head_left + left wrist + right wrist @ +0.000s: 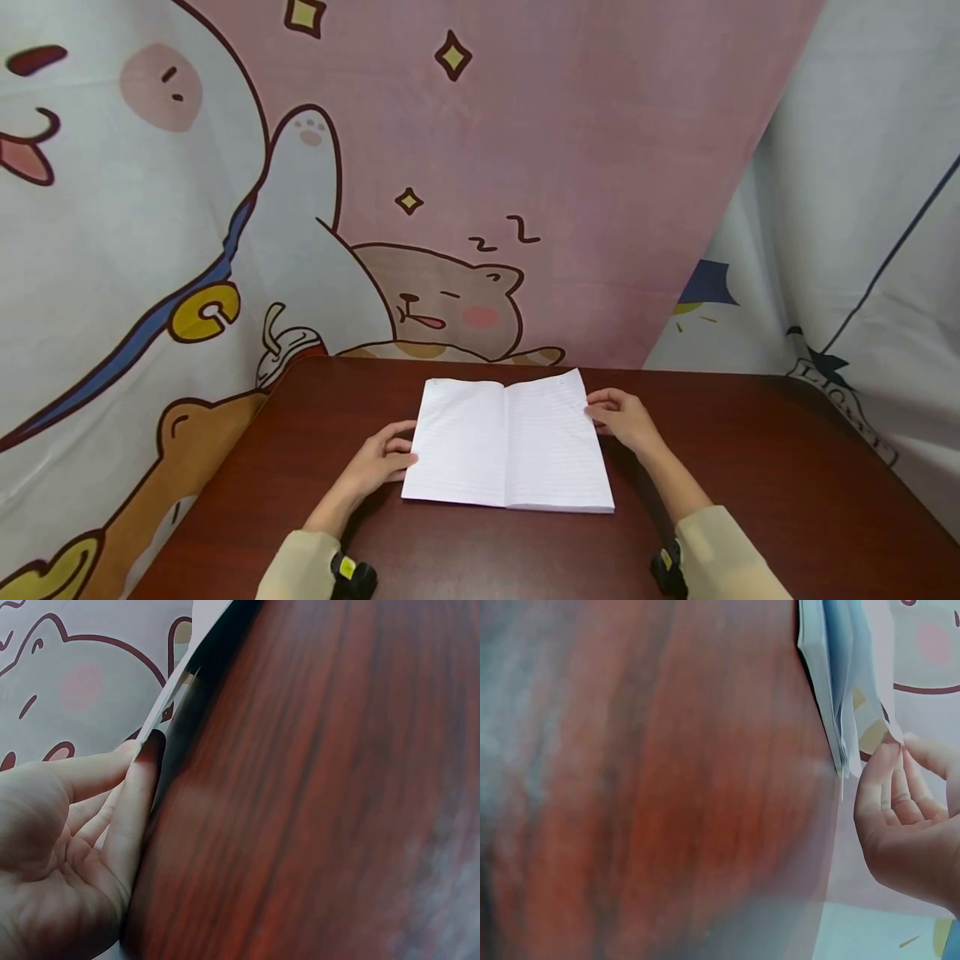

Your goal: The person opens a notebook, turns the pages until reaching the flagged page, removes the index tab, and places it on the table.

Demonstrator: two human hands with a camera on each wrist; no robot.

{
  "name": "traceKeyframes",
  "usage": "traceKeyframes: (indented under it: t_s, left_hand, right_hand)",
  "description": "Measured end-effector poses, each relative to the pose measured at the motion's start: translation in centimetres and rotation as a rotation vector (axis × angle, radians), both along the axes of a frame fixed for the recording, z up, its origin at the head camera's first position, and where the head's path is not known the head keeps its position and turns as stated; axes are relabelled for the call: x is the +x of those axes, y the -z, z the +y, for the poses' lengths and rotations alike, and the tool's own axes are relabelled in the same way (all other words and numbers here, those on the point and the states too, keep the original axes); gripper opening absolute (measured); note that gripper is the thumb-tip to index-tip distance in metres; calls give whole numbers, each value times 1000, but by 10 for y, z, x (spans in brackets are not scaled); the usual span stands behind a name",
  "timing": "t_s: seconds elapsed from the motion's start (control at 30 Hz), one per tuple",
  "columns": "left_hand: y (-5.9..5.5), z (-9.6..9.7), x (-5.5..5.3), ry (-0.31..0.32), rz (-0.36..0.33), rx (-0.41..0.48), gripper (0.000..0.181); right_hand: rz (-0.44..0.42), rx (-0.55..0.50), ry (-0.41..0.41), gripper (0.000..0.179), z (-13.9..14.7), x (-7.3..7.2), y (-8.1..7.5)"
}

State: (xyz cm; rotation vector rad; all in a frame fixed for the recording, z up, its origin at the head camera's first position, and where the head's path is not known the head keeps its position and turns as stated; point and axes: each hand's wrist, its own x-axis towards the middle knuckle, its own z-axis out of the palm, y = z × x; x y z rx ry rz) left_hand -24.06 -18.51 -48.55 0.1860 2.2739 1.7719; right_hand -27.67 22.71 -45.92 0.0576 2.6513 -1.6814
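An open notebook [507, 450] with white lined pages lies on the dark reddish-brown table, its spine running down the middle. At its left edge my left hand [378, 458] holds the side between thumb and fingers; the left wrist view shows that hand [82, 817] pinching the thin edge just above the table. My right hand [626, 421] is at the upper right edge. In the right wrist view, the thumb and fingers of this hand [911, 817] pinch a page's edge, lifted away from the thicker page stack [821, 682] below.
The table [510, 554] extends around the notebook on all sides. Behind it hangs a pink and white cloth [600, 167] printed with cartoon animals. A pale cloth [862, 208] hangs at the right. Dark wrist devices [354, 577] sit by both sleeves.
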Motion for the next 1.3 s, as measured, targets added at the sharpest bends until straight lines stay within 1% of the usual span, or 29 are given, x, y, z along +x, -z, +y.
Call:
traceKeyframes:
  t_s: [0.1, 0.37, 0.57, 0.63, 0.73, 0.87, 0.97, 1.2, 1.3]
  left_hand:
    - [0, 0, -1, 1, -2, 5, 60]
    - [0, 2, -1, 2, -5, 9, 60]
    - [0, 2, 0, 1, -5, 8, 60]
    - [0, 1, 0, -2, -3, 5, 60]
    - [-1, 1, 1, -3, 1, 0, 60]
    - [-1, 1, 1, 0, 1, 6, 60]
    - [-1, 1, 1, 2, -2, 15, 60]
    - [0, 1, 1, 10, 0, 19, 60]
    - [0, 1, 1, 1, 0, 11, 60]
  right_hand:
    - [-13, -8, 1, 31, -1, 1, -2]
    - [-10, 41, 34, 24, -3, 3, -3]
    - [-13, 60, 38, 27, -4, 4, -3]
    - [-10, 49, 42, 26, -4, 5, -3]
    - [16, 49, 43, 24, -5, 5, -4]
    - [63, 111, 64, 19, -7, 5, -7]
    - [80, 144, 84, 19, -9, 6, -8]
    - [103, 139, 113, 23, -13, 7, -11]
    - [115, 101, 89, 27, -14, 7, -13]
